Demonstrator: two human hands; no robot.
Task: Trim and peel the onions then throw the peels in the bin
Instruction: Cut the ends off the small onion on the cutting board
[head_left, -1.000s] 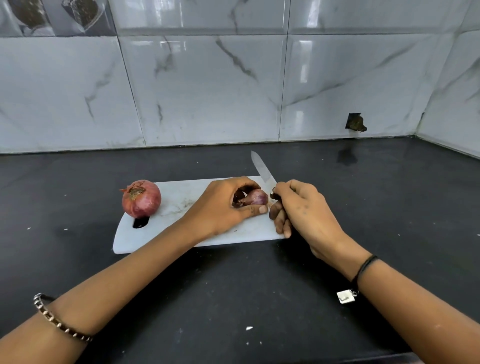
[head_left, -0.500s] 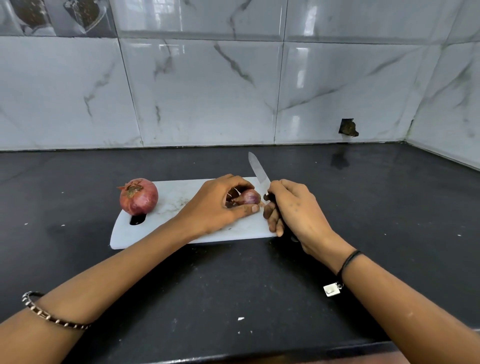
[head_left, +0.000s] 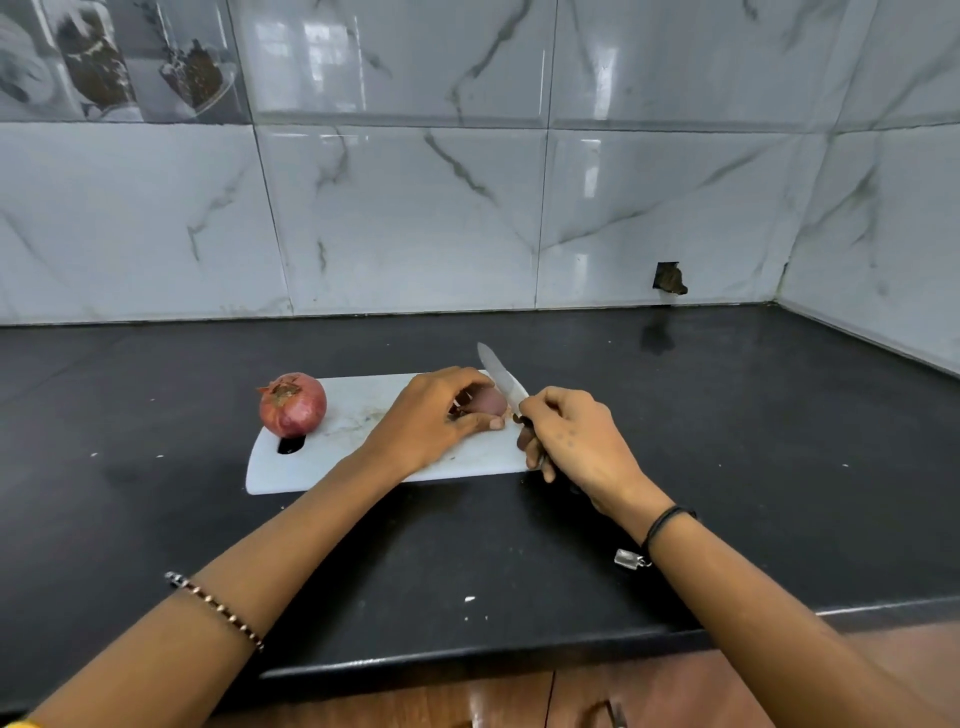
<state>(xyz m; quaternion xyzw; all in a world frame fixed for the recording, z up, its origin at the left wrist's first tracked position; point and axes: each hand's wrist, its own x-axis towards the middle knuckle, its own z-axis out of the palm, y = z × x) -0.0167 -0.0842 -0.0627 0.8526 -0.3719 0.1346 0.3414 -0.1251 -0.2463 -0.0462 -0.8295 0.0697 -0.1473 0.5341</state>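
- Seen from the head view, the white cutting board (head_left: 358, 421) lies flat on a black countertop (head_left: 727, 415). Its long side runs left to right.
- Over the board's right half, the left hand (head_left: 431, 415) arches above a small onion (head_left: 489, 401). The fingers curl across its top and far side and the thumb lies along its near side, so the onion is pinned to the board (only its purplish right end peeks out).
- At the board's right end, the right hand (head_left: 576, 436) is closed around the handle of a knife (head_left: 501, 376). The fingers are wrapped tight, and the dark handle is almost buried in the fist.
- The blade slants up and away over the board's far right corner. Its heel is just beside the small onion's exposed end. Whether the edge touches the onion, I cannot tell.
- On the board's left end sits a larger whole onion (head_left: 292, 405) in its reddish skin, with the dry tuft pointing up. It is well apart from both hands and just behind the dark slot (head_left: 291, 444) cut into the board.
- A beaded bracelet (head_left: 215, 608) circles the left wrist. A black cord (head_left: 662, 522) with a small metal charm (head_left: 628, 558) hangs on the right wrist.
- In front of the board, a white scrap (head_left: 469, 599) lies on the counter.
- Behind the board rise marbled grey wall tiles (head_left: 415, 218). One tile, off to the board's right, has a small broken hole (head_left: 670, 279).
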